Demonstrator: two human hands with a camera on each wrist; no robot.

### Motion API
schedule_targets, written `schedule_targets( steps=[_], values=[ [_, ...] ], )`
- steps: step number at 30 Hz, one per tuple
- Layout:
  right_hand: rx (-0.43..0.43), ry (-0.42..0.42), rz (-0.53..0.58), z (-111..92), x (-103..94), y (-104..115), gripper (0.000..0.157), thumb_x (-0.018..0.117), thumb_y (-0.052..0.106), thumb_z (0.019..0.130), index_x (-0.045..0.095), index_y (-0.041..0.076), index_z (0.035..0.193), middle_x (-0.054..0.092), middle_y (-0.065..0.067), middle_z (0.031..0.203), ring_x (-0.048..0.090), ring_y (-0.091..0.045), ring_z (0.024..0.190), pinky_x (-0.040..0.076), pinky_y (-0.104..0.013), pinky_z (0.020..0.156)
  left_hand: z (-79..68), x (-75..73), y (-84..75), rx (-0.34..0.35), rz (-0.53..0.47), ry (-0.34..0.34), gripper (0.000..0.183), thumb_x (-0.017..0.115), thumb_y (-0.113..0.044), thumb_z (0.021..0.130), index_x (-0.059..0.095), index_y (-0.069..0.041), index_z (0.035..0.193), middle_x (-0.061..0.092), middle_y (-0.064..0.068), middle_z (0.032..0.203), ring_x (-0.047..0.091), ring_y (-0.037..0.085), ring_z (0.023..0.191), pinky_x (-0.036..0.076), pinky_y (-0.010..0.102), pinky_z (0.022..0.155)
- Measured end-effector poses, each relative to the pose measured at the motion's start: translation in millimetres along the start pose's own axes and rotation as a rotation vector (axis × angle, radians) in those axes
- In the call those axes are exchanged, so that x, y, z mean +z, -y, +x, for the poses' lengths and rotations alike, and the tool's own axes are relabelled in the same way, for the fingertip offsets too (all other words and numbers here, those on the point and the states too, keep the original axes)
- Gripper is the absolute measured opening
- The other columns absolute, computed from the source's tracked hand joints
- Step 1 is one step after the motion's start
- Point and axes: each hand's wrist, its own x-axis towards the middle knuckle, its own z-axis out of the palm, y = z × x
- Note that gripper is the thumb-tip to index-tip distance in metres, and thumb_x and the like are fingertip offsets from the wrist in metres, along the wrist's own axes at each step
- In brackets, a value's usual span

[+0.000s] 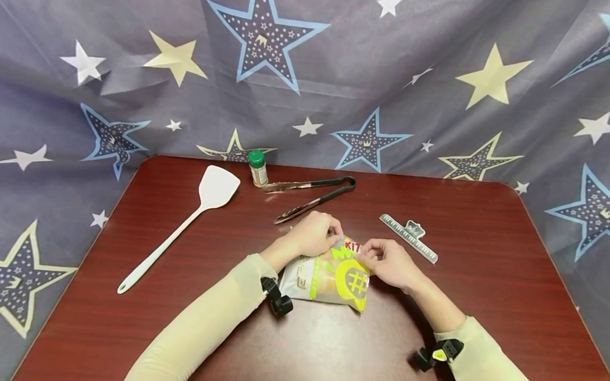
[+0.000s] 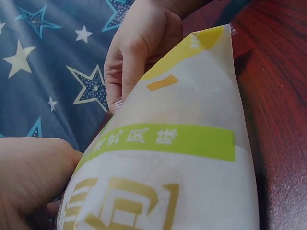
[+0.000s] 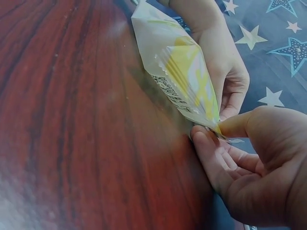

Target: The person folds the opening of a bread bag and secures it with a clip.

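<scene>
A plastic food bag point(image 1: 326, 276) with yellow, green and white print lies on the table in front of me. Its top edge is between my two hands. My left hand point(image 1: 315, 235) holds that edge near its left end with curled fingers. At the right corner, my right hand point(image 1: 391, 262) pinches the bag between thumb and forefinger, plain in the right wrist view, where a barcode shows on the bag point(image 3: 192, 72). The left wrist view has the bag's printed face point(image 2: 192, 187) large in front; the left fingertips are mostly hidden there.
Beyond the bag lie black-handled tongs point(image 1: 317, 200), spread apart. A green-capped seasoning bottle point(image 1: 258, 169) stands near the tongs' tips. On the left is a white spatula point(image 1: 199, 210). A clear, long sealing clip point(image 1: 409, 237) lies to the right. A star-patterned cloth point(image 1: 312, 68) hangs behind the table.
</scene>
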Motion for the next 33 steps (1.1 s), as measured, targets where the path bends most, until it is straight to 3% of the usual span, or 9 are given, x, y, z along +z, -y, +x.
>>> schedule_targets(
  steps=[11,19,24,33],
  values=[
    [-0.026,-0.032,-0.051,4.1,3.6,7.1,0.014,0.074,0.02,0.098,0.072,0.006,0.097,0.073,-0.004,0.084,0.065,-0.01,0.069,0.051,-0.024,0.064,-2.7,-9.5,1.5,-0.026,0.006,-0.033,0.011,0.072,-0.018,0.101,0.082,-0.016,0.096,0.079,0.001,0.094,0.07,0.014,0.089,0.057,0.033,0.086],
    [-0.004,-0.023,-0.05,-0.5,0.4,-1.1,0.013,0.074,0.019,0.099,0.072,0.006,0.094,0.071,-0.004,0.082,0.065,-0.012,0.07,0.052,-0.025,0.066,-1.8,-0.4,1.3,-0.022,-0.016,0.0,0.012,0.071,-0.018,0.102,0.083,-0.015,0.1,0.081,0.002,0.099,0.072,0.016,0.094,0.058,0.033,0.089],
    [-0.016,-0.021,-0.041,-1.1,0.7,-4.2,0.013,0.074,0.019,0.1,0.072,0.006,0.095,0.072,-0.004,0.084,0.065,-0.011,0.072,0.053,-0.026,0.066,-2.6,3.0,1.1,-0.018,-0.019,-0.015,0.011,0.072,-0.018,0.101,0.082,-0.015,0.098,0.08,0.002,0.097,0.071,0.016,0.091,0.058,0.033,0.087],
    [-0.03,-0.048,0.013,-1.0,0.2,-2.9,0.01,0.075,0.013,0.097,0.072,0.004,0.096,0.072,-0.007,0.083,0.065,-0.011,0.068,0.053,-0.025,0.063,-2.4,-1.8,5.2,-0.006,-0.067,-0.013,0.013,0.071,-0.014,0.1,0.083,-0.016,0.096,0.081,0.001,0.095,0.072,0.014,0.089,0.057,0.028,0.083]
  ],
)
